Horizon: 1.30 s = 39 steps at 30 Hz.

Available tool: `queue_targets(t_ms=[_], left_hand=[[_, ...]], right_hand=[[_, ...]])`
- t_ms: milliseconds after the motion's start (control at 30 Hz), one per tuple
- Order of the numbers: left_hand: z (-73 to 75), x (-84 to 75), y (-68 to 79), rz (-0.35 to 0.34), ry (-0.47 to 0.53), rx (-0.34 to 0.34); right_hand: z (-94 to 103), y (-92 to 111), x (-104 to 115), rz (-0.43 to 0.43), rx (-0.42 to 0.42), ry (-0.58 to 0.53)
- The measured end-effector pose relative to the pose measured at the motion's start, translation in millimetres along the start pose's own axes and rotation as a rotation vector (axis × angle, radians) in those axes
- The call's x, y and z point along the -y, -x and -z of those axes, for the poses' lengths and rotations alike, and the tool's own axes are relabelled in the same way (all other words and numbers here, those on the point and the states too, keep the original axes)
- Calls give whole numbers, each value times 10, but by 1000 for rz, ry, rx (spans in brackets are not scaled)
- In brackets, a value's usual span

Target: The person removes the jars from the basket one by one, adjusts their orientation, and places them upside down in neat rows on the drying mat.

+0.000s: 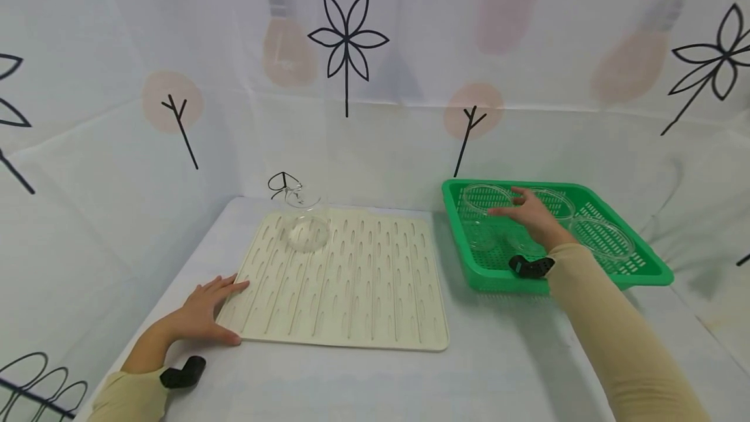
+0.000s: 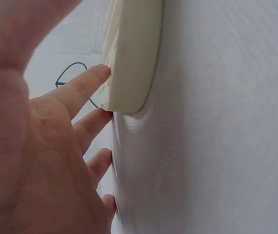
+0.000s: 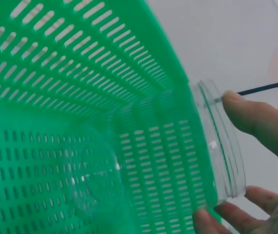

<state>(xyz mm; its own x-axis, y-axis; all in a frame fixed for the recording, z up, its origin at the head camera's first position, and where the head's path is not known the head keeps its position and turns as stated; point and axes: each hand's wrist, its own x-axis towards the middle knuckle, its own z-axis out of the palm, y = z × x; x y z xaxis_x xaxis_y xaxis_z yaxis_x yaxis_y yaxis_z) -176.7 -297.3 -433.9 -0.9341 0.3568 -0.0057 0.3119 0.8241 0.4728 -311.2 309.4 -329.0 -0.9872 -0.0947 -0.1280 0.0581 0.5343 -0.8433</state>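
My left hand [image 1: 202, 313] rests with spread fingers at the left edge of a cream ribbed mat [image 1: 351, 285]; in the left wrist view, the index fingertip touches its edge. A clear round container [image 1: 308, 234] stands on the mat's far left part, its outline faint. My right hand [image 1: 538, 217] is over a green slotted basket [image 1: 504, 279], thumb and fingers spread around the rim of a clear round container [image 3: 221, 146]. Whether they press on it, I cannot tell. Two more clear containers, one at the right [image 1: 602, 238], are in the basket.
A white cloth [image 1: 498, 363] covers the table. Behind it hangs a patterned white curtain [image 1: 363, 155], with the basket near it at the back right. A black wrist device [image 1: 183, 373] sits on the left wrist, another [image 1: 530, 267] on the right.
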Motion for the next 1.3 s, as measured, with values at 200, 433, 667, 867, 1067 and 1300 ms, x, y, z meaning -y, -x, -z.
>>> queue_targets(t_ms=[200, 433, 667, 867, 1067, 1300], left_hand=[[-8, 6, -6, 8, -6, 2], [-16, 15, 0, 7, -4, -1], [-12, 10, 11, 11, 1, 1], [-8, 2, 9, 19, 8, 6], [-2, -18, 1, 19, 4, 3], [-12, -17, -1, 7, 6, -2]], right_hand=[[31, -32, -46, 6, 63, 50], [52, -84, -123, -7, 123, 26], [33, -123, -183, -37, 183, -18], [-8, -140, -168, -60, 189, -46], [-36, -175, -165, -94, 155, -65], [-48, -173, -148, -87, 135, -115]])
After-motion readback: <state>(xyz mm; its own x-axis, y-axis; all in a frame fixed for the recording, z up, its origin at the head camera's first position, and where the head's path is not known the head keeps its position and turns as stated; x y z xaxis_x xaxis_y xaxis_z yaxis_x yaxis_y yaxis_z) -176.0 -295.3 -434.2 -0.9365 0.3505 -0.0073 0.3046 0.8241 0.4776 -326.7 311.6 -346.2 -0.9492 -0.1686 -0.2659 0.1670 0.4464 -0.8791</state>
